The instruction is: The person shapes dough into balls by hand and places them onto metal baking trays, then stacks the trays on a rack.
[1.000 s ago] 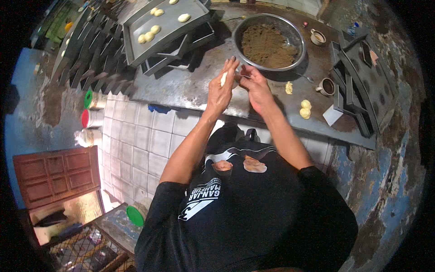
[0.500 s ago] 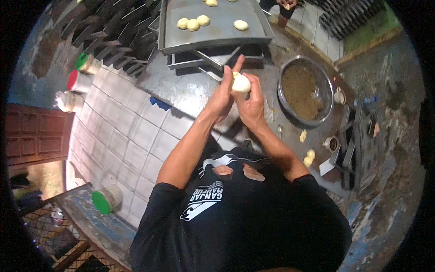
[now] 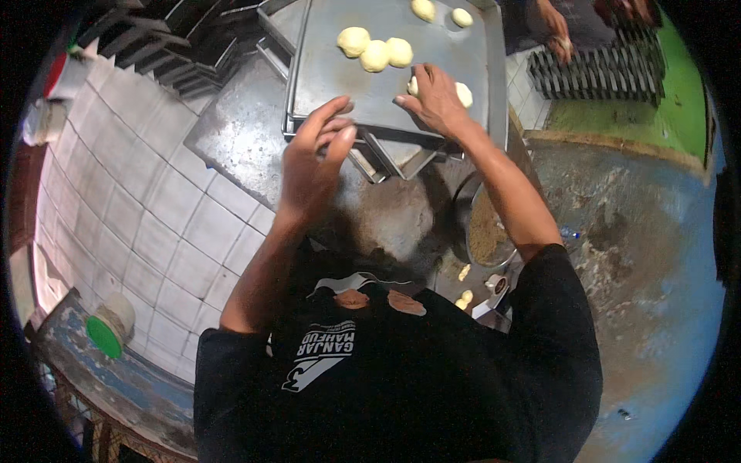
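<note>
Ahead of me a shallow metal tray point(image 3: 328, 89) rests on other metal trays or frames. My right hand point(image 3: 441, 102) is over its near right part, with the thumb and fingers around a pale yellow dough ball point(image 3: 413, 86), partly hidden by the fingers. Just right of these fingers sits another dough ball point(image 3: 464, 95). Farther left on the tray, three dough balls point(image 3: 375, 55) touch in a cluster, and two more point(image 3: 423, 9) lie at the far side. By the tray's near left edge, my left hand point(image 3: 318, 150) holds nothing, its bent fingers apart from the thumb.
At right, partly behind my forearm, is a metal bowl of brown crumbly filling point(image 3: 486, 228). Small dough pieces point(image 3: 464, 300) and a cup point(image 3: 498, 285) are near it. Another person's hand point(image 3: 556, 27) shows beyond the tray. A green-lidded tub point(image 3: 106, 333) stands at lower left.
My hands have parted. The right one has carried the dough ball forward onto the tray, while the left has let go and moved left. The view has shifted, bringing the tray nearer.
</note>
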Tool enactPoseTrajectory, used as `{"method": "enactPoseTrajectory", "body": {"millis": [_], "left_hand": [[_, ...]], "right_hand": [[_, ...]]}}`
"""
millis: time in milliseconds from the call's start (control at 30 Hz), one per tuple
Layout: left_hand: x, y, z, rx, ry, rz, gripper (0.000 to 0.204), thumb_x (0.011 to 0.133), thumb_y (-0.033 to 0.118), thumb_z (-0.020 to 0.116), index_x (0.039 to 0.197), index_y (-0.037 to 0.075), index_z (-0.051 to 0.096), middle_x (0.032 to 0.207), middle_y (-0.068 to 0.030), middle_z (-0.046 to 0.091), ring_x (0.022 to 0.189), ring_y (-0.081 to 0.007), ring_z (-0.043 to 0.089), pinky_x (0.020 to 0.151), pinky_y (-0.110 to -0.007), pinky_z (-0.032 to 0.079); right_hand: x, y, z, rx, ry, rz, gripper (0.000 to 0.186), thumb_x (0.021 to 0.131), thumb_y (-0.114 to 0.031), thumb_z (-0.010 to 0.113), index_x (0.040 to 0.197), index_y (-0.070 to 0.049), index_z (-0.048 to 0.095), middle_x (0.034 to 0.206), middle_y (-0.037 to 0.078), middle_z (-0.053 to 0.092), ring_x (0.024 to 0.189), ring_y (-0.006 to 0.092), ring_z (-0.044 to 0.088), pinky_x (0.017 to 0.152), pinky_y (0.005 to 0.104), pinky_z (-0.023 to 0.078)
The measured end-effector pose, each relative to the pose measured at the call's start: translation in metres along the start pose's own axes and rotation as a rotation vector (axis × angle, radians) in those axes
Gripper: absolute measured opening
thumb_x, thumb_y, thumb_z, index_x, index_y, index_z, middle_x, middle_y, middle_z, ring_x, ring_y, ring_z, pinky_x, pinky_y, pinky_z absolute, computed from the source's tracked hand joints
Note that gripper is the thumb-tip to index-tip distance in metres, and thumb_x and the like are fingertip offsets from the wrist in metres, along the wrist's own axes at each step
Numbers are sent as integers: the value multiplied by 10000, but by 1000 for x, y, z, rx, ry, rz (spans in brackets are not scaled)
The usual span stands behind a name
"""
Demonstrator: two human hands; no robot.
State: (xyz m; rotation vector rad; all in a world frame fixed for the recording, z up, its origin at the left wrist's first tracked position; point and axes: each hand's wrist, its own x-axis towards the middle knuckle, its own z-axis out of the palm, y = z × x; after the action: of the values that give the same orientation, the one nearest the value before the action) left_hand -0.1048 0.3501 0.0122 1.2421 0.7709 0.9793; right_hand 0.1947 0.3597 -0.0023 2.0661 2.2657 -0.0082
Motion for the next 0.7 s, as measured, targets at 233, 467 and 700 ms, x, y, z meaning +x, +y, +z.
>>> {"method": "enactPoseTrajectory", "body": {"millis": [233,467,700], "left_hand": [[5,14,-38,73,61,-191,411,966,131,613,1359,26,553,1254,-120,649,1153,-202,612,1028,-335,450],[30,15,-19,76,63,124,347,942,47,619,1289,54,604,1180,-134,671,987,-216,683,854,-341,546],[-14,34,19,219,67,178,232,954,58,609,1174,11,667,1042,-118,700,936,-184,686,813,-304,547]], "right_hand": [[57,2,42,323,173,141,796,1021,-511,378,1511,95,213,1573,325,236,1501,447,157,1216,556,119],[80,27,-26,1062,-144,373,869,993,-610,379,1583,-16,144,1589,232,321,1487,380,257,1190,557,170],[40,-2,-28,526,161,275,646,901,-199,684,1467,-63,403,1207,173,681,1092,289,669,957,398,509]]}}
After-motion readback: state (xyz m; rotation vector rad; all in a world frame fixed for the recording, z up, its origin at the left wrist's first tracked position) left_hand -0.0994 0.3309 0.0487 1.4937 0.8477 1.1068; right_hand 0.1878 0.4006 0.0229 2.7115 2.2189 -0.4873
